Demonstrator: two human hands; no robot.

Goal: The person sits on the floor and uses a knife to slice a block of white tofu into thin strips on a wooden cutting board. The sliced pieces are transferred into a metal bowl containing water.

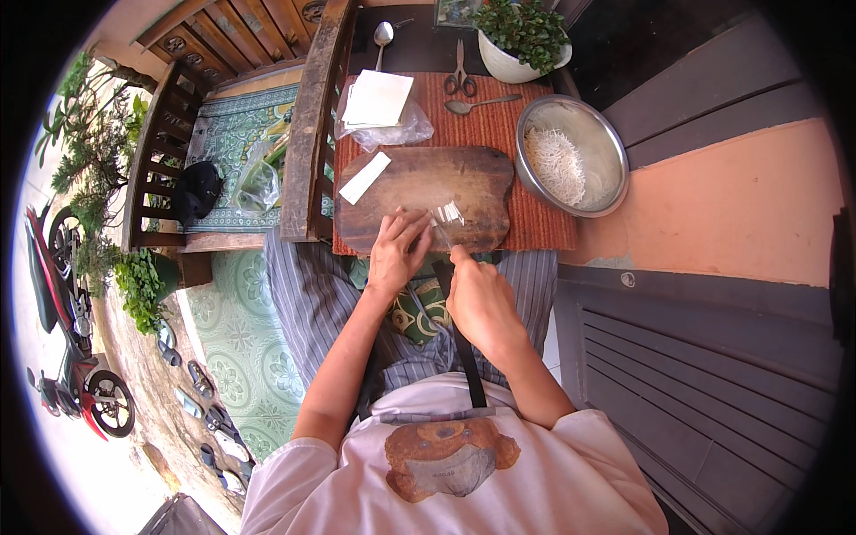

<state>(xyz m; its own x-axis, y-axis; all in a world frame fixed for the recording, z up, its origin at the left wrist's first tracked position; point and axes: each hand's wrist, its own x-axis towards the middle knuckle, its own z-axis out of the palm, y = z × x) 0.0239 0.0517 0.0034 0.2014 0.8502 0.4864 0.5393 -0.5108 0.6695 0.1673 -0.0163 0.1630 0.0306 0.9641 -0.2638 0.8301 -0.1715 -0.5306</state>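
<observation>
My right hand [481, 299] is closed round a knife [443, 235], whose thin blade reaches over the near edge of a worn wooden cutting board [428, 169]. Beside the blade, my left hand [398, 248] bends its fingers down onto the board; what lies under the fingertips is hidden. Several narrow white strips [449, 213] lie just past the blade. A white rectangular piece [365, 178] rests at the board's left side. Behind the board, a stack of white sheets [378, 98] sits on a clear plastic bag [406, 127].
At right stands a steel bowl [619, 169] with thin white shreds [555, 165]. Scissors [460, 76], a spoon [481, 104], another spoon [382, 40] and a potted plant [522, 45] are at the back. A wooden bench rail [316, 116] borders the left.
</observation>
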